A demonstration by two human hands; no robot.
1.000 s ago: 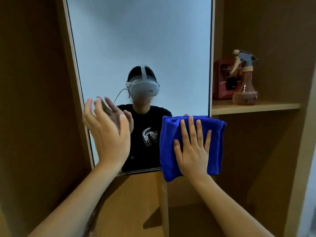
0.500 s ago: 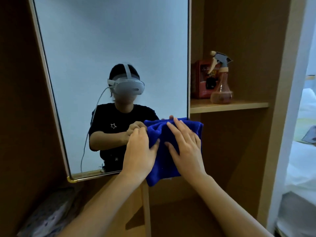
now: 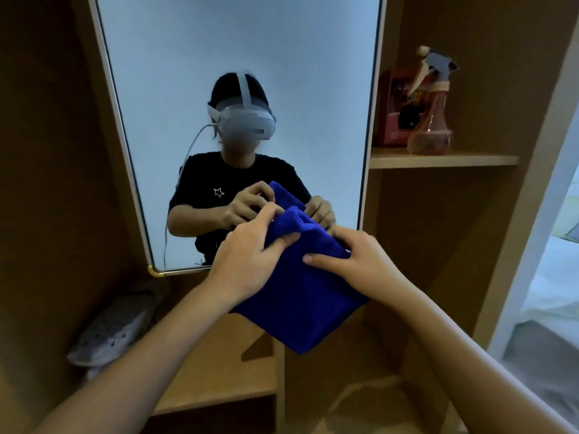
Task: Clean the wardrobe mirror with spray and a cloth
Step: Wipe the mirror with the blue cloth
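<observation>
Both hands grip the blue microfibre cloth [image 3: 300, 289] at lower centre, off the wardrobe mirror [image 3: 238, 57]: left hand [image 3: 247, 261] pinches a fold, right hand [image 3: 360, 261] clutches its edge. Likely refolding; next, press a clean face to the glass. Spray bottle [image 3: 434, 114] stands on the upper-right shelf [image 3: 445, 159]

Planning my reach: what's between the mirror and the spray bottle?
Head view: only a red box, behind the spray bottle, beside the mirror.
</observation>
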